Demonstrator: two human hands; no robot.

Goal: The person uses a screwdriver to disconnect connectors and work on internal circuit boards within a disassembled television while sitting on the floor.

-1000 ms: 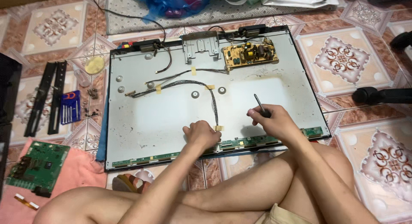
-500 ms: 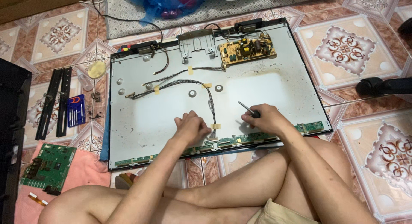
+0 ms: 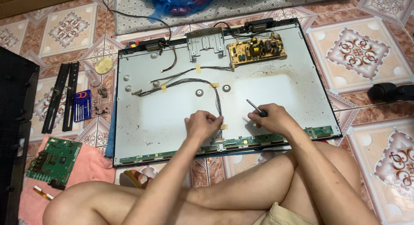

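Since the earlier frame the right hand (image 3: 272, 120) has drawn a little nearer to the panel's near edge and the shaft of the dark-handled slim metal screwdriver (image 3: 255, 108) it grips has tipped lower, while the left hand (image 3: 202, 123) has stayed at the cable's near end. Nearest of all, the person's bare crossed legs lie on the patterned ceramic tile floor (image 3: 353, 48), with both forearms reaching forward over the knees. Along the near edge of the large grey sheet-metal back panel of a flat screen (image 3: 276, 87), dull and smudged with dust, runs a narrow green strip circuit board (image 3: 241, 142). The left hand is curled, its fingertips pinching the thin black wire bundle (image 3: 217, 105) where a patch of beige tape holds it down, just above that strip. The right hand is closed round the screwdriver handle just beside it, wrist resting low, the tip pointing up and to the left, clear of the metal. The wire bundle climbs from there toward the panel's middle and bends left. At the far edge sit a yellow-brown power board with bulky components (image 3: 256, 49) and a bare metal bracket (image 3: 206, 43). Off the panel's left edge, a square green circuit board (image 3: 54, 155) rests on pink cloth (image 3: 92, 167), with a blue card of small screwdrivers (image 3: 81, 105) and two black flat bars (image 3: 62, 95) further out.
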